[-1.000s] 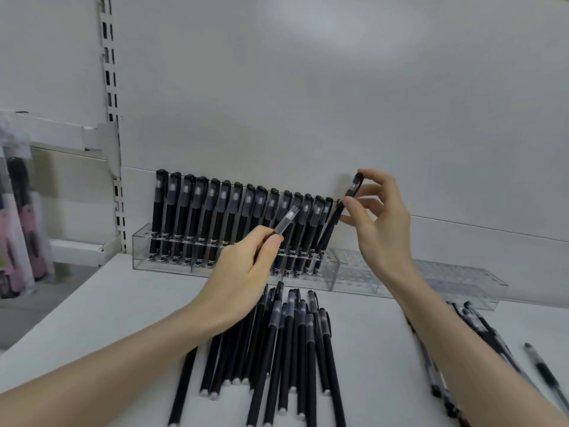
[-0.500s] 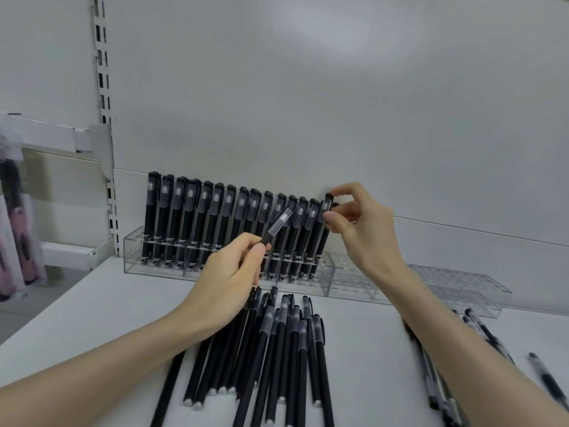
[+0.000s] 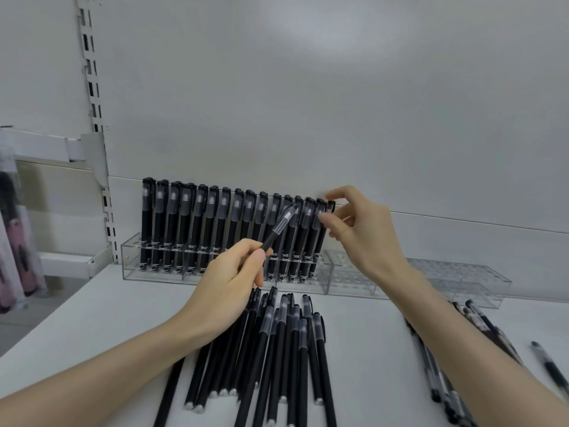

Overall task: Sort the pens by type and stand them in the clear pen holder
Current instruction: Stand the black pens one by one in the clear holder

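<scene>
Head cam: got the end pen (image 3: 321, 238) down into the clear pen holder (image 3: 131, 260), right end of the row (image 3: 215, 223); was tilted up in the air a second ago. One more sorted, loads left in the loose pile (image 3: 277, 349). Loosely pinching its cap with the right hand (image 3: 366, 238), other fingers (image 3: 354, 195) fanned. Pinching the next pen (image 3: 278, 229) by the barrel with the left hand (image 3: 228, 282), cap angled toward the row.

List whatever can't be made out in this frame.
Head view:
- Right hand on the last standing pen: grip or touch unclear, fingers overlap it.
- Held pen: lower barrel hidden inside left hand.
- Right-side pens: covered by forearm, cut by edge.
- Left packages: blurred, cropped.
</scene>
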`<state>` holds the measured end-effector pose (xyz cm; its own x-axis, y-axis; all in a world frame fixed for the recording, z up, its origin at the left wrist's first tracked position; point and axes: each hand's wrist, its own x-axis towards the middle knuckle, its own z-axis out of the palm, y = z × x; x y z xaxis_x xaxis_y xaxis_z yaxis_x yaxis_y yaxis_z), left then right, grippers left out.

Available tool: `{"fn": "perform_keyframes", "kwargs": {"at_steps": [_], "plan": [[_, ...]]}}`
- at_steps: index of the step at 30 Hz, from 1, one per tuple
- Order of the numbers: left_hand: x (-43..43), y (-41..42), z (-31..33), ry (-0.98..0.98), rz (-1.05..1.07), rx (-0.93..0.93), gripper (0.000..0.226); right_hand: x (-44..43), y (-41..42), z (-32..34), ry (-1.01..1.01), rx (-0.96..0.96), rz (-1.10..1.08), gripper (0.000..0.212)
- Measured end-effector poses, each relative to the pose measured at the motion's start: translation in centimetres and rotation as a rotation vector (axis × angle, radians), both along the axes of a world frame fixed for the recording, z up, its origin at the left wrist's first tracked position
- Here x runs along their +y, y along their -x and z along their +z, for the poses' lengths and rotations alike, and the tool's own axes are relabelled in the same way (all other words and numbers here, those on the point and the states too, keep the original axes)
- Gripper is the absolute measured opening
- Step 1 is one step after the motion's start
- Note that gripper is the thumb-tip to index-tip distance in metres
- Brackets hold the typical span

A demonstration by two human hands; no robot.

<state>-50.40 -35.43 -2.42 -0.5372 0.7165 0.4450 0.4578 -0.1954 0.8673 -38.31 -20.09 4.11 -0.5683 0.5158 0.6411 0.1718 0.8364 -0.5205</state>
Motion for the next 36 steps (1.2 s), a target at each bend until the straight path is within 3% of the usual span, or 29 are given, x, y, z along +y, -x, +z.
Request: {"fn": "perform_keyframes", "kwargs": {"at_steps": [6,11,16,18,22,29,36], "plan": [[-0.2,-1.2,0.1,-0.018,-0.116,0.023,0.016,-3.8,0.2,-1.5,0.416,0.160,0.334,0.025],[-0.4,-1.2,0.4,-0.033,-0.141,-0.042,0.020,-3.8,-0.3,-1.5,0.576,0.253,0.441,0.038],[-0.4,-1.3,0.0,0.003,-0.114,0.040,0.015,-3.7,-0.4,-1.8,0.527,0.190,0.421,0.044],[-0.3,-0.7,-0.4,0.033,0.006,0.222,0.010,-3.3,-0.6,-1.2,0.444,0.236,0.342,0.041],[-0.1,0.8,-1.3,0.148,0.194,0.685,0.049,-1.8,-1.4,0.3,0.284,0.347,0.221,0.040],[0.2,1.3,-1.9,0.292,0.231,0.812,0.070,-0.2,-1.2,0.5,0.142,0.403,0.127,0.041],[0.3,1.3,-1.9,0.338,0.232,0.848,0.076,0.5,-0.4,-0.2,0.106,0.379,0.099,0.039]]}}
